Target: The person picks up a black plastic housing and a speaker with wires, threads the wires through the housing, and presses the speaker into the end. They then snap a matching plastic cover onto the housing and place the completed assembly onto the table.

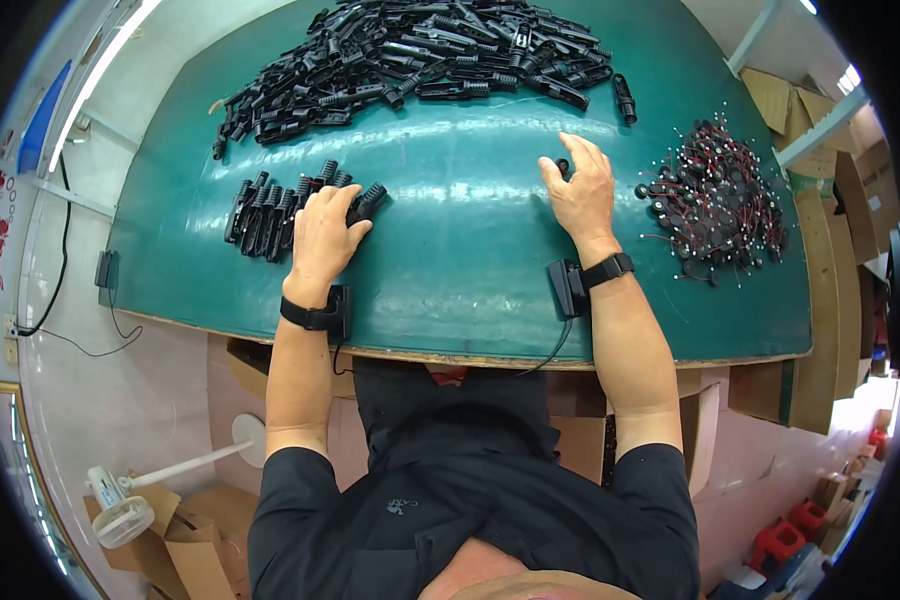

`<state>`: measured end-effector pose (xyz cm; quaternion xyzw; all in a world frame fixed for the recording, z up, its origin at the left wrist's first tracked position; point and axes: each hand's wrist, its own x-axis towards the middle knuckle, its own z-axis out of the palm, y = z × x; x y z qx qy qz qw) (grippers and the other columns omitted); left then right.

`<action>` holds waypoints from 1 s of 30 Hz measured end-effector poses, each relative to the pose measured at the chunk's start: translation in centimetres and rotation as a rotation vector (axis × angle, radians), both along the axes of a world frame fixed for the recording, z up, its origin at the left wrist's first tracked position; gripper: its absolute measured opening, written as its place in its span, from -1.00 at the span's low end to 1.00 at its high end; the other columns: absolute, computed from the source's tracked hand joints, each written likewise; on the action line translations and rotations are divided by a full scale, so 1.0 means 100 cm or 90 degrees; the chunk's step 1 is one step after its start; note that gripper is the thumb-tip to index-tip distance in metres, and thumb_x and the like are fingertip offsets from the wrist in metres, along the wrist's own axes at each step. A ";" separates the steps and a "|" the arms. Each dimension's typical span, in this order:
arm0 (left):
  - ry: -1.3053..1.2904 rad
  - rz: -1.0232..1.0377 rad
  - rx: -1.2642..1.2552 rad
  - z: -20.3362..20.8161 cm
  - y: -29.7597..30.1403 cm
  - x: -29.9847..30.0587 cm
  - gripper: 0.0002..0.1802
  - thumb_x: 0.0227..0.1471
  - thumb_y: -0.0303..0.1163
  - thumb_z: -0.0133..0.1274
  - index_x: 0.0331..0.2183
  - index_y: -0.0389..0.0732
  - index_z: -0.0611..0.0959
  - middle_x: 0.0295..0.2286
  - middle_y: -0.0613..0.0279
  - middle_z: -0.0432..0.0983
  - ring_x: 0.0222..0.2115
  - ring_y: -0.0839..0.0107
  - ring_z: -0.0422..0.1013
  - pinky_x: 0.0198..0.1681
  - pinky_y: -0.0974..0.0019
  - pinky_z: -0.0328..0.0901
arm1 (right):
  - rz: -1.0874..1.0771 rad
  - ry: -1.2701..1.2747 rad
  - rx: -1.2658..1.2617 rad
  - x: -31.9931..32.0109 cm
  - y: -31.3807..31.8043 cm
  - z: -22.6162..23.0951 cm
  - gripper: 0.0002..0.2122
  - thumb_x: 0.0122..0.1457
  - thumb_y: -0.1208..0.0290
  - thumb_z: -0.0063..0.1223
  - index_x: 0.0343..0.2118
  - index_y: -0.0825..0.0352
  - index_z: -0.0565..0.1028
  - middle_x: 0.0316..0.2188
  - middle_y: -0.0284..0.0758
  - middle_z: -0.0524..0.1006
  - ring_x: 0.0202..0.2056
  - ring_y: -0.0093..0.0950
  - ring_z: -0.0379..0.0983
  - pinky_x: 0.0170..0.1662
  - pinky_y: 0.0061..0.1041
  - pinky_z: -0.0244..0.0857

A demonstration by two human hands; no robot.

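Fingers of my left hand bend over the right end of a row of black ribbed plastic housings. Between its thumb and index finger is one tilted housing, its ribbed end pointing away to the right; the fingers hide part of the grip. My right hand hovers right of the middle of the table, fingers bent. A small black round part shows between its thumb and index finger, partly hidden by the hand.
A large heap of black housings covers the far side of the green table. One housing lies apart at its right. Small round parts with thin wires are piled on the right. Cables hang from both wrist-strapped devices.
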<state>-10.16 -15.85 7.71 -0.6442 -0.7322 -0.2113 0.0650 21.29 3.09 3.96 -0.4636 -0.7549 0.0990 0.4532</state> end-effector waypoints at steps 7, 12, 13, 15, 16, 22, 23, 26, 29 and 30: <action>-0.017 -0.103 0.019 0.023 0.008 0.014 -0.46 -0.09 -0.31 0.40 -0.03 -0.21 0.67 -0.15 0.09 0.57 -0.10 0.05 0.48 -0.02 0.06 0.37 | 0.113 -0.023 0.029 -0.042 -0.021 0.015 -0.59 0.10 0.33 0.33 0.01 0.34 0.60 0.05 -0.14 0.58 0.10 -0.15 0.48 0.20 -0.25 0.34; -0.003 -0.100 -0.108 0.018 0.020 -0.014 -0.50 -0.05 -0.21 0.38 -0.07 -0.18 0.68 -0.17 0.14 0.60 -0.11 0.11 0.50 -0.04 0.07 0.33 | 0.223 -0.170 0.036 -0.093 -0.009 0.021 -0.62 0.10 0.34 0.33 -0.02 0.33 0.60 0.05 -0.14 0.58 0.13 -0.14 0.46 0.21 -0.21 0.33; 0.021 -0.058 -0.139 0.015 0.023 -0.022 -0.51 -0.04 -0.18 0.37 -0.08 -0.17 0.69 -0.17 0.16 0.60 -0.11 0.12 0.50 -0.05 0.07 0.33 | 0.220 -0.175 0.039 -0.104 0.000 0.021 -0.62 0.10 0.34 0.33 -0.02 0.33 0.60 0.05 -0.14 0.58 0.13 -0.14 0.46 0.21 -0.21 0.33; 0.006 -0.071 -0.091 0.007 0.028 -0.036 -0.51 -0.06 -0.18 0.38 -0.08 -0.16 0.68 -0.19 0.17 0.60 -0.12 0.14 0.50 -0.05 0.08 0.31 | 0.212 -0.225 0.102 -0.132 0.032 0.023 -0.61 0.09 0.33 0.34 -0.01 0.31 0.60 0.07 -0.15 0.58 0.16 -0.15 0.44 0.24 -0.20 0.30; -0.007 -0.080 -0.048 0.003 0.029 -0.043 -0.50 -0.07 -0.17 0.39 -0.08 -0.14 0.68 -0.21 0.18 0.60 -0.13 0.16 0.50 -0.06 0.08 0.29 | 0.209 -0.249 0.133 -0.147 0.048 0.025 -0.61 0.09 0.32 0.34 -0.01 0.30 0.60 0.08 -0.16 0.57 0.18 -0.16 0.42 0.26 -0.19 0.29; -0.046 -0.127 -0.006 0.002 0.037 -0.060 -0.53 -0.06 -0.24 0.39 -0.09 -0.19 0.68 -0.21 0.19 0.61 -0.15 0.16 0.50 -0.07 0.09 0.31 | 0.117 -0.399 0.102 -0.230 0.111 0.030 -0.67 0.05 0.33 0.33 -0.10 0.27 0.60 -0.11 -0.25 0.59 0.08 -0.21 0.46 0.17 -0.12 0.30; -0.064 -0.125 0.010 0.002 0.037 -0.062 -0.52 -0.07 -0.25 0.40 -0.09 -0.19 0.68 -0.19 0.18 0.61 -0.14 0.16 0.50 -0.07 0.09 0.31 | 0.089 -0.450 0.049 -0.236 0.112 0.031 -0.69 0.05 0.34 0.32 -0.12 0.27 0.60 -0.16 -0.26 0.59 0.04 -0.22 0.47 0.15 -0.10 0.30; -0.105 -0.129 0.039 0.001 0.039 -0.064 -0.50 -0.08 -0.29 0.40 -0.07 -0.20 0.68 -0.17 0.16 0.61 -0.13 0.16 0.50 -0.05 0.09 0.31 | 0.109 -0.453 0.049 -0.231 0.105 0.028 -0.72 0.05 0.35 0.31 -0.15 0.27 0.60 -0.22 -0.27 0.55 -0.03 -0.22 0.48 0.07 -0.09 0.33; -0.117 -0.147 0.121 -0.001 0.049 -0.058 -0.45 -0.10 -0.33 0.41 -0.02 -0.19 0.65 -0.11 0.15 0.61 -0.09 0.15 0.50 0.00 0.10 0.31 | 0.165 -0.424 0.043 -0.213 0.087 0.030 -0.73 0.06 0.37 0.30 -0.16 0.27 0.60 -0.24 -0.26 0.54 -0.09 -0.20 0.49 0.00 -0.11 0.36; -0.123 -0.156 0.114 -0.003 0.050 -0.054 -0.45 -0.10 -0.33 0.41 -0.02 -0.19 0.65 -0.11 0.15 0.61 -0.09 0.15 0.50 0.00 0.10 0.31 | 0.211 -0.393 0.038 -0.204 0.076 0.030 -0.73 0.05 0.38 0.30 -0.16 0.27 0.60 -0.24 -0.25 0.53 -0.10 -0.19 0.49 -0.02 -0.12 0.37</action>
